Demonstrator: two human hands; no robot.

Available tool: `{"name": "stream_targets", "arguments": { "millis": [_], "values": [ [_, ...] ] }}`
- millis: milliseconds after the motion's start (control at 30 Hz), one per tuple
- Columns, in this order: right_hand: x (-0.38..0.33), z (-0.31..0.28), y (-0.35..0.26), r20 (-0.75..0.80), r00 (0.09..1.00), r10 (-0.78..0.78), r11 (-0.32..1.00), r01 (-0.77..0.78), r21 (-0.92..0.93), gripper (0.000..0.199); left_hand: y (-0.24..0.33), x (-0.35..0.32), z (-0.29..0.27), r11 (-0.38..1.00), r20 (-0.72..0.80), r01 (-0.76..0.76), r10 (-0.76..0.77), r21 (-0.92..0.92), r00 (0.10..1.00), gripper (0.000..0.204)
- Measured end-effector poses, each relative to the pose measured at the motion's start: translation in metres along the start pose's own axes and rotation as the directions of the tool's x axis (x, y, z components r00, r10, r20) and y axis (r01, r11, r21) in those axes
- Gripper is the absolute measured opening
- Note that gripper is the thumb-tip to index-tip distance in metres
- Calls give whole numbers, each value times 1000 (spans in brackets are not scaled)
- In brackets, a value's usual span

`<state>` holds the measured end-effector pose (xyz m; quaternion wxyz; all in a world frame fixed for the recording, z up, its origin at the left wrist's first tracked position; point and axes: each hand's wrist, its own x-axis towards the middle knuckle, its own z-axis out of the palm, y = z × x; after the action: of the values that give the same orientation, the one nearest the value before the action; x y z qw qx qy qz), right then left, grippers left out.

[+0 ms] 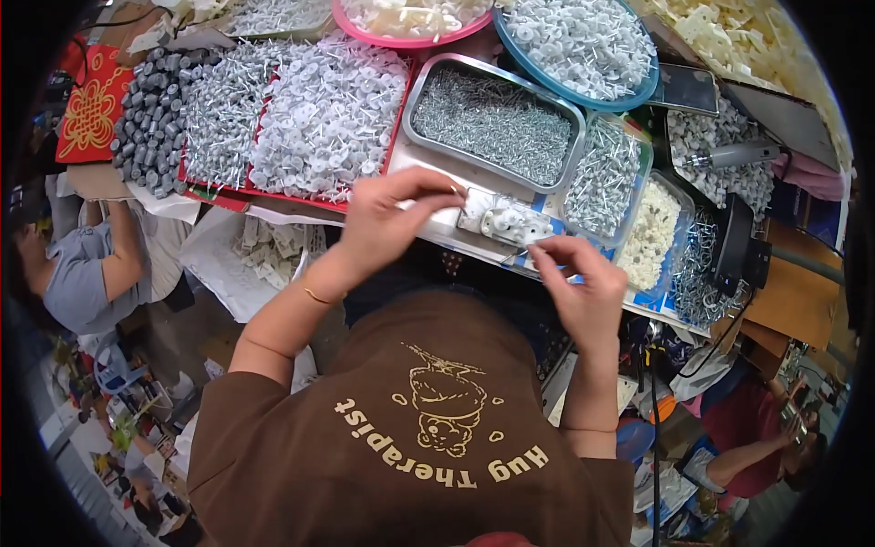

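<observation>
At the table's near edge lies a white plastic fitting with rounded parts and holes, between my two hands. My left hand is closed in a pinch just left of it, with something tiny at the fingertips. My right hand is closed in a pinch at its near right corner, where a thin metallic bit shows by the fingertips; its kind is too small to tell. Just beyond the fitting stands a metal tray full of small screws.
White plastic discs with pins and grey cylinders lie at the left. A blue basin and a pink basin hold white parts at the back. Right are screw and cream-part containers, an electric screwdriver and a black device. Other people sit at both sides.
</observation>
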<state>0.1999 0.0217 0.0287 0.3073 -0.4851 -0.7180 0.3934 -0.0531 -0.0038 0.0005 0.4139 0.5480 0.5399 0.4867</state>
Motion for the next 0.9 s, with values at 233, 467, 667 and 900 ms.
{"name": "stream_targets", "arguments": {
  "millis": [233,467,667,900],
  "values": [
    [12,19,12,72,980,-186,948,198,-250,9,-13,-2,31,973,54,-160,153,169,987,15],
    [18,11,8,107,983,-147,950,171,-262,12,2,-1,38,675,275,-557,487,484,829,19],
    [55,-14,-3,147,987,-58,995,69,-77,12,-18,-5,35,819,170,-327,279,471,945,29],
    [242,-15,40,-341,797,-498,784,245,-571,28,20,9,11,855,43,-289,300,431,953,32]
  ]
}}
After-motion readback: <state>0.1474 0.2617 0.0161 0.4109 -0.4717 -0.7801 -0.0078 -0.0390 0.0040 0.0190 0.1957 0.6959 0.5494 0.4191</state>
